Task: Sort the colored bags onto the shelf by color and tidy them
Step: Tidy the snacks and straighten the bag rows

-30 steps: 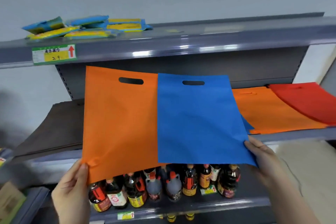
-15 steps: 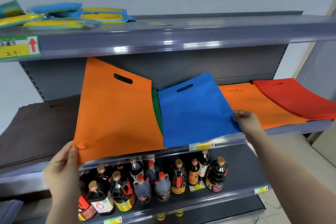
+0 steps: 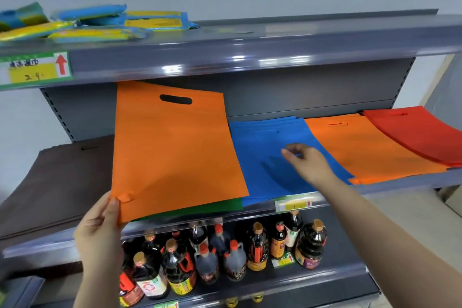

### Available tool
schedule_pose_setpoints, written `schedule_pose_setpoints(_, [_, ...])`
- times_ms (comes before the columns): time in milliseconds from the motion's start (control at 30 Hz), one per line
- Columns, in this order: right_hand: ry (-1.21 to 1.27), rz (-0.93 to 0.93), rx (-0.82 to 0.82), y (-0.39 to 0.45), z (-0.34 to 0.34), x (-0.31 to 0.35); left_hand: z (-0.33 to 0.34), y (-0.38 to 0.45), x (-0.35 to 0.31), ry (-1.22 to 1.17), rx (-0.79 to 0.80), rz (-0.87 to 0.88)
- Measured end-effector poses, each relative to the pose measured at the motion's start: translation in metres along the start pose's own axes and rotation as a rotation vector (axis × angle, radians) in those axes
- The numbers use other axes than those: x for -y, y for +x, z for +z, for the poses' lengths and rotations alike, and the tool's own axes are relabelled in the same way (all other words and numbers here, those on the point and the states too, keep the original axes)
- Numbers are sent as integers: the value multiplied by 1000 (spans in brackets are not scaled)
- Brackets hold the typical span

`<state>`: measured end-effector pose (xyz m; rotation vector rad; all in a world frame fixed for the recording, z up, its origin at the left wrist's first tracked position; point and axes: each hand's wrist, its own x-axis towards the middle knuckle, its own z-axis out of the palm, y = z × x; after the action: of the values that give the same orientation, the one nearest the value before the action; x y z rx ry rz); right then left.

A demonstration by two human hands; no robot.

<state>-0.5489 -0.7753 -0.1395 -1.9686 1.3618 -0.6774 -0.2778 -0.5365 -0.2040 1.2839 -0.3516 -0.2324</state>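
One flat, matte orange bag (image 3: 175,147), corner in left hand (image 3: 100,227).

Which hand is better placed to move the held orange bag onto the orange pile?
Probably left: the left hand already pinches the orange bag; the right hand is empty over the blue pile.

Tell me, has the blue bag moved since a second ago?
Yes. The blue bag went from upright in the right hand down and back, now flat on the middle shelf beside the orange pile.
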Motion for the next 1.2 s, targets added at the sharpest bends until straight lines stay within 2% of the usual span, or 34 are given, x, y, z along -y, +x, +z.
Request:
schedule_pose_setpoints(67, [413, 117, 212, -18, 10, 24, 11, 0, 0, 15, 27, 0])
schedule_pose_setpoints(133, [518, 162, 372, -29, 19, 33, 24, 0, 0, 7, 68, -5])
schedule_pose_setpoints(200, [558, 165, 432, -32, 30, 31, 35, 3, 5, 1, 97, -13])
schedule_pose_setpoints(300, [606, 160, 283, -27, 41, 19, 54, 3, 11, 17, 117, -5])
schedule_pose_setpoints(433, [242, 83, 5, -22, 33, -6, 84, -11, 10, 82, 218, 23])
schedule_pose_setpoints(633, [-14, 77, -248, -12, -8, -55, 141, -30, 14, 334, 477, 110])
schedule_pose_setpoints(733, [-130, 72, -296, -4, -34, -80, 170, -36, 17, 412, 655, 106])
schedule_pose_setpoints(800, [-179, 67, -307, 3, -52, -95, 191, -41, 21, 439, 706, 91])
schedule_pose_setpoints(933, [-205, 42, -342, 22, -89, -129, 239, -61, 29, 464, 742, 52])
schedule_pose_setpoints(1200, [-275, 36, -308, 64, -173, -201, 329, -113, 46, 546, 768, 33])
